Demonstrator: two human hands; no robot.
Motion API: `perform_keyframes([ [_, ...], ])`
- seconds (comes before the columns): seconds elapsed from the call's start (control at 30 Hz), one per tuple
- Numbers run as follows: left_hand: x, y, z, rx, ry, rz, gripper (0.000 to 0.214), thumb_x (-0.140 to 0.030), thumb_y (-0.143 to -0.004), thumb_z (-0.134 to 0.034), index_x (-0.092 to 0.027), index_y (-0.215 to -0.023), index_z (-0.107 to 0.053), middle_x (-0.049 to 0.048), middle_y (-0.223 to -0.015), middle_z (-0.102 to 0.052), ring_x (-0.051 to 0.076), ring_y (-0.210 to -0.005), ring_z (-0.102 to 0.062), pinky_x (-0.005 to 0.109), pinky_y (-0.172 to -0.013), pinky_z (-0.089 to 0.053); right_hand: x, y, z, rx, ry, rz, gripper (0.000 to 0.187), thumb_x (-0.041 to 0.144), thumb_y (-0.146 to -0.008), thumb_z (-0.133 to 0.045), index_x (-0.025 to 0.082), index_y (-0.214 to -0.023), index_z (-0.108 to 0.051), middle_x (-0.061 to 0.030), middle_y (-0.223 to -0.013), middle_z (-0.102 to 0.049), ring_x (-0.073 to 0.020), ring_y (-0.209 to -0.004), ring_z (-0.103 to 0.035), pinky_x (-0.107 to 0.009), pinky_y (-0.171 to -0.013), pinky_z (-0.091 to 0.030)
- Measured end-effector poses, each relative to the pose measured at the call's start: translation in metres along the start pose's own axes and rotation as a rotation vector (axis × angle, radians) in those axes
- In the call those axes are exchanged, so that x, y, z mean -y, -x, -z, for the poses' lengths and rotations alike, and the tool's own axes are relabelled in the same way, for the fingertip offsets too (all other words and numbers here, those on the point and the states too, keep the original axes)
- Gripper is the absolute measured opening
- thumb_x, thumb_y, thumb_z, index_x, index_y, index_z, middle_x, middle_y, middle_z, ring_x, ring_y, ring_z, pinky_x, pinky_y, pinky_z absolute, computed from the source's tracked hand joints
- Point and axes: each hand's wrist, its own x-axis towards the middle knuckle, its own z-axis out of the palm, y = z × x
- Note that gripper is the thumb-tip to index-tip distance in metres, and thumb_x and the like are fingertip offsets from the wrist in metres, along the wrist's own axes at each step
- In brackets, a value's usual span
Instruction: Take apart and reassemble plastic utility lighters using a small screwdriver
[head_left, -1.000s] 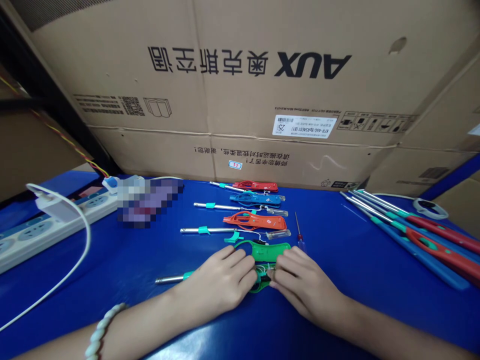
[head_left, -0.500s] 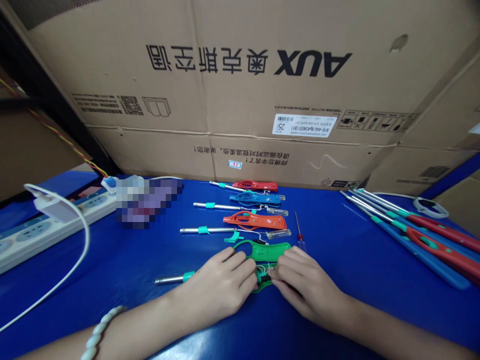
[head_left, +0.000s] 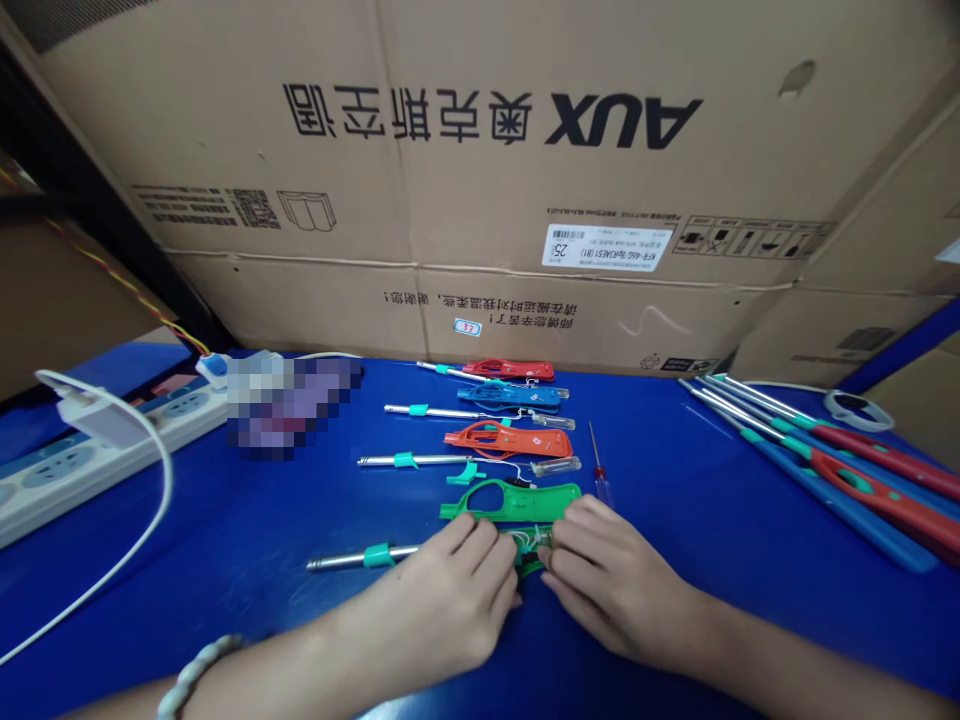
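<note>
My left hand [head_left: 450, 590] and my right hand [head_left: 607, 575] lie close together on the blue table [head_left: 247, 530], fingers curled on the lower green half of a long-nozzle lighter [head_left: 529, 558]. Its metal tube [head_left: 360, 558] with a teal collar sticks out to the left. A separate green shell half [head_left: 517, 500] lies just beyond my fingers. Farther back lie an orange lighter [head_left: 502, 440], a blue lighter [head_left: 510, 397] and a red lighter [head_left: 510, 370], each opened, with tubes pointing left.
A small screwdriver [head_left: 596, 460] lies right of the orange lighter. Several assembled lighters [head_left: 840, 460] lie at the right. A white power strip [head_left: 90, 440] with a cable sits at the left. A large cardboard box [head_left: 480, 170] stands behind the table.
My left hand has slid back toward me, uncovering more of the metal tube and the separate green shell half. My right hand has hardly moved.
</note>
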Motion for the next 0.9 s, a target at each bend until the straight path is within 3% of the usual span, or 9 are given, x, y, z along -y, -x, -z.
perform_keyframes([
  [0.17,-0.012,-0.003,0.009,0.065,-0.176,-0.049,0.032,-0.026,-0.094,-0.049,0.001,-0.103,-0.063,0.0206,-0.098,-0.065,0.031,-0.087,-0.061,0.045,-0.082,-0.039,0.001,-0.001,-0.001,0.024,0.113,0.076,0.023,0.009,-0.09,-0.045,0.015,-0.073,-0.059,-0.0039,-0.068,-0.052,-0.017,-0.065,-0.037,-0.033,-0.067,-0.034],
  [0.3,-0.015,-0.003,0.012,0.085,-0.201,-0.08,0.031,-0.022,-0.092,-0.048,0.003,-0.106,-0.062,0.0236,-0.103,-0.064,0.033,-0.09,-0.062,0.047,-0.083,-0.04,0.002,-0.002,-0.002,0.007,0.13,0.089,0.025,0.009,-0.09,-0.044,0.015,-0.072,-0.058,-0.0035,-0.068,-0.051,-0.0169,-0.064,-0.037,-0.033,-0.066,-0.034],
  [0.5,0.001,-0.003,0.009,0.037,-0.081,-0.112,0.018,-0.012,-0.089,-0.049,-0.006,-0.093,-0.065,0.0139,-0.089,-0.066,0.023,-0.075,-0.062,0.036,-0.069,-0.044,0.002,-0.003,0.002,-0.009,0.061,0.021,0.026,0.009,-0.089,-0.045,0.016,-0.067,-0.055,-0.005,-0.07,-0.051,-0.0169,-0.066,-0.038,-0.031,-0.061,-0.032],
  [0.63,0.008,-0.003,0.009,0.018,-0.05,-0.139,0.018,-0.011,-0.091,-0.047,-0.008,-0.091,-0.065,0.0114,-0.085,-0.065,0.022,-0.073,-0.061,0.033,-0.064,-0.045,0.001,-0.005,0.008,-0.054,-0.052,-0.043,0.018,0.012,-0.091,-0.046,0.016,-0.078,-0.058,-0.0058,-0.08,-0.055,-0.0175,-0.073,-0.045,-0.032,-0.067,-0.036],
  [0.77,0.013,-0.001,0.007,0.016,-0.03,-0.15,0.014,-0.014,-0.091,-0.052,-0.009,-0.09,-0.065,0.0097,-0.087,-0.064,0.022,-0.077,-0.062,0.035,-0.071,-0.047,-0.012,-0.004,0.011,-0.134,-0.119,-0.196,0.014,0.011,-0.092,-0.047,0.018,-0.096,-0.059,-0.0057,-0.089,-0.06,-0.0185,-0.082,-0.051,-0.034,-0.074,-0.037],
  [0.9,0.02,0.0,0.0,0.002,-0.02,-0.124,0.013,-0.019,-0.092,-0.055,-0.01,-0.092,-0.065,0.009,-0.095,-0.065,0.025,-0.089,-0.062,0.039,-0.082,-0.046,-0.031,-0.001,0.01,-0.17,-0.119,-0.359,0.014,0.014,-0.092,-0.048,0.021,-0.099,-0.058,-0.0045,-0.093,-0.063,-0.0204,-0.088,-0.056,-0.036,-0.077,-0.037],
])
